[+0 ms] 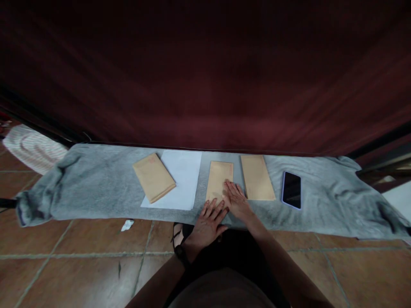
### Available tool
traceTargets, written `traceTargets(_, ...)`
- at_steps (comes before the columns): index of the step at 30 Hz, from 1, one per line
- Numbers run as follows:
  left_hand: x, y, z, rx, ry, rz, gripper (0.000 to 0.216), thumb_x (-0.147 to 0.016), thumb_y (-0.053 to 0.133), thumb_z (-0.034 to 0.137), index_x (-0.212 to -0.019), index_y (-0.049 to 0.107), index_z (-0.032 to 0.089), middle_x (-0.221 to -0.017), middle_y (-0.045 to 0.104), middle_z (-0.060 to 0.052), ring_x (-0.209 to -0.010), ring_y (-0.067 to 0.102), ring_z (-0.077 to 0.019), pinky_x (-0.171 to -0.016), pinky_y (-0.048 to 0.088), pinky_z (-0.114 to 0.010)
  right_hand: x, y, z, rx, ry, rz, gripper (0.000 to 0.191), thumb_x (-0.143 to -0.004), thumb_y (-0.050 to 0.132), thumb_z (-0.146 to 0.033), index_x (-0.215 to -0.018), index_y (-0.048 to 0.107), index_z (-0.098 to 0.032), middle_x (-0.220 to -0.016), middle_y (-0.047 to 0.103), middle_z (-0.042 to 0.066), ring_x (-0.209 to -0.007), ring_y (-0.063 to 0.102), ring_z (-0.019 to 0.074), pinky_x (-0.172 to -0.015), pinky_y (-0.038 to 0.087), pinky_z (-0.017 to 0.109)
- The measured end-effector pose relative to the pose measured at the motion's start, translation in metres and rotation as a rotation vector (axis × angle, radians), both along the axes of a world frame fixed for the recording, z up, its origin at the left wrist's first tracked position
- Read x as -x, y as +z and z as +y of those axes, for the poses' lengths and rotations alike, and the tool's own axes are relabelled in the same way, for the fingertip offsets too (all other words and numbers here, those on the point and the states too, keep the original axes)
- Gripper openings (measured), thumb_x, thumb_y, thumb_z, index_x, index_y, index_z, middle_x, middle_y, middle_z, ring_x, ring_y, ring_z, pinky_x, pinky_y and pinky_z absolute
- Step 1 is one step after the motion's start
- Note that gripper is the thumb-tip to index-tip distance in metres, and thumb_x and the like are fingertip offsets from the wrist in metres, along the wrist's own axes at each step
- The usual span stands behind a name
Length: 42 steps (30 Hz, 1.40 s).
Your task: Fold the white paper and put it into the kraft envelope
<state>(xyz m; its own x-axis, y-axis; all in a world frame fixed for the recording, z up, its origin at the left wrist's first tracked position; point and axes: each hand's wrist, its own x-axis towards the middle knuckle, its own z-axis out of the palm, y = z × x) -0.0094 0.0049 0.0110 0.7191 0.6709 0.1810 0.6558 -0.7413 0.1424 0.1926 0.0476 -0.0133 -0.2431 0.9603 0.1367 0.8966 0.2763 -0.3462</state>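
Observation:
A single brown envelope [218, 175] lies flat in front of me, with small red print near its top right corner. My left hand [208, 223] rests on its lower edge, fingers spread and stretched out. Across its right side lies my right hand [235, 199], palm down, the fingers extended. Neither hand grips anything. Just to the right sits a stack of brown envelopes [258, 177]. On the left, another stack of envelopes [154, 177] lies slanted, partly over white paper sheets [186, 175].
A grey cloth [105, 184] covers the long narrow surface. Toward its right side lies a phone [292, 190] with a dark screen. Behind rises a dark red panel [205, 98]. A scrap of white paper [127, 225] is on the tiled floor [102, 239]; striped fabric [34, 147] hangs at far left.

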Motion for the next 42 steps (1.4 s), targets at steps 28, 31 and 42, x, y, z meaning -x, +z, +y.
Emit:
traceTargets(28, -0.002, -0.007, -0.001, -0.038, 0.011, -0.007, 0.062, -0.095, 0.055, 0.059, -0.151, 0.044, 0.036, -0.159, 0.043, -0.003, -0.147, 0.037, -0.0316, -0.122, 0.024, -0.054, 0.0, -0.006, 0.009, 0.016, 0.063, 0.045, 0.061, -0.105, 0.033, -0.042, -0.161, 0.025, -0.017, -0.166, 0.025, 0.012, -0.154, 0.024, 0.0234, -0.126, 0.016, 0.048)
traceTargets(31, -0.003, -0.01, -0.001, -0.04, 0.021, -0.028, 0.062, -0.093, 0.057, 0.061, -0.149, 0.047, 0.034, -0.158, 0.046, -0.004, -0.148, 0.036, -0.0322, -0.122, 0.023, -0.055, -0.001, -0.001, 0.001, 0.036, 0.123, 0.074, 0.057, -0.105, 0.038, -0.04, -0.158, 0.033, -0.022, -0.166, 0.028, 0.008, -0.153, 0.026, 0.0249, -0.126, 0.017, 0.051)
traceTargets(42, -0.003, -0.003, -0.001, -0.048, 0.02, 0.024, 0.065, -0.093, 0.059, 0.057, -0.153, 0.041, 0.038, -0.161, 0.041, -0.002, -0.148, 0.035, -0.0332, -0.121, 0.026, -0.056, 0.007, 0.002, 0.102, 0.017, 0.029, -0.131, 0.051, -0.106, 0.034, -0.039, -0.155, 0.041, -0.028, -0.166, 0.026, 0.003, -0.153, 0.027, 0.0243, -0.126, 0.016, 0.048)
